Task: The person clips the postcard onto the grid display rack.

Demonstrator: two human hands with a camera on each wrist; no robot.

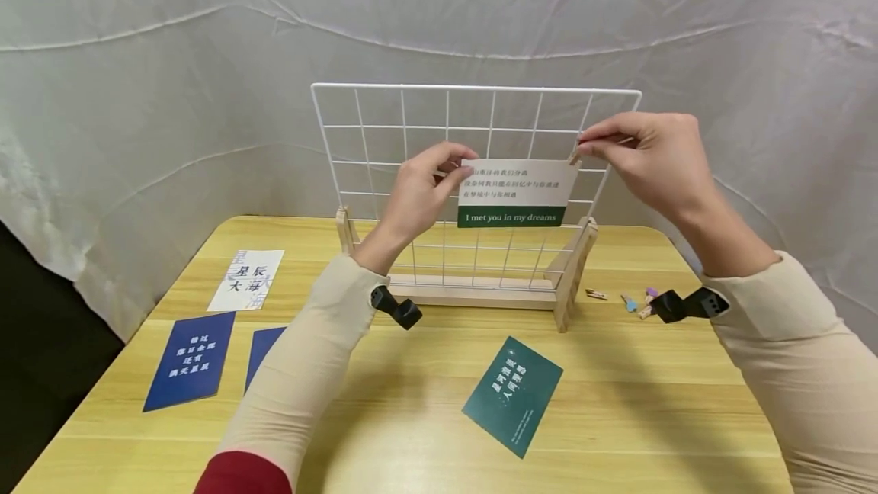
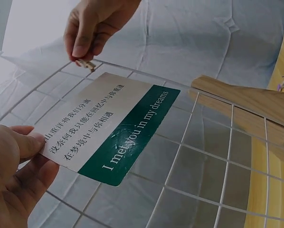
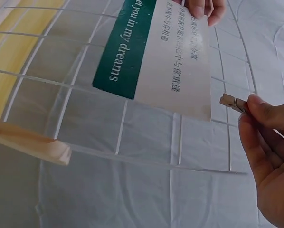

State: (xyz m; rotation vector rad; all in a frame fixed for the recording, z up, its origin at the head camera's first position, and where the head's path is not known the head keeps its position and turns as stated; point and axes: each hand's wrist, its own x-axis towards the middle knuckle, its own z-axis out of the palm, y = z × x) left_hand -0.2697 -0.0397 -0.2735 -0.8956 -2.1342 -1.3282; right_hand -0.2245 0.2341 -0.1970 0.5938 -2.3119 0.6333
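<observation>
A white and green card point(image 1: 516, 197) reading "I met you in my dreams" is held flat before the white wire grid point(image 1: 469, 128). My left hand point(image 1: 427, 185) pinches its upper left corner between thumb and fingers. Near the opposite upper corner, my right hand point(image 1: 652, 158) pinches a small wooden clothespin point(image 3: 233, 103) by its tail end. In the right wrist view the clothespin's tip lies just off the card's edge, over the grid wires. Wooden feet point(image 1: 575, 273) on the table hold the grid upright.
On the table point(image 1: 384, 441), a green card point(image 1: 513, 396) lies in front of the stand. A white card point(image 1: 246, 280) and two blue cards point(image 1: 190, 360) lie at the left, one partly behind my left sleeve. Several small clothespins point(image 1: 629, 303) are scattered right of the stand.
</observation>
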